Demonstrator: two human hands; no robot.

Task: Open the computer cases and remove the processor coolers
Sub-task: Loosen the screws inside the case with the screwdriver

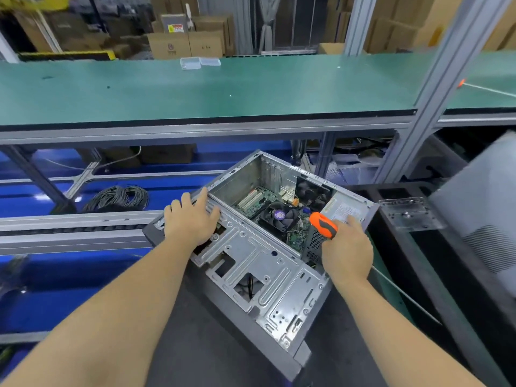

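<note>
With the case (251, 247) already open, the left hand (190, 219) lies flat on its frame, the right hand (346, 252) grips a screwdriver (324, 224); next it must reach the cooler (277, 216) screws.

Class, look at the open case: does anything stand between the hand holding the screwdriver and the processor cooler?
Nothing visible does. The side panel is off the computer case, so the processor cooler lies exposed from above. The right hand grips the screwdriver just beside it.
</note>
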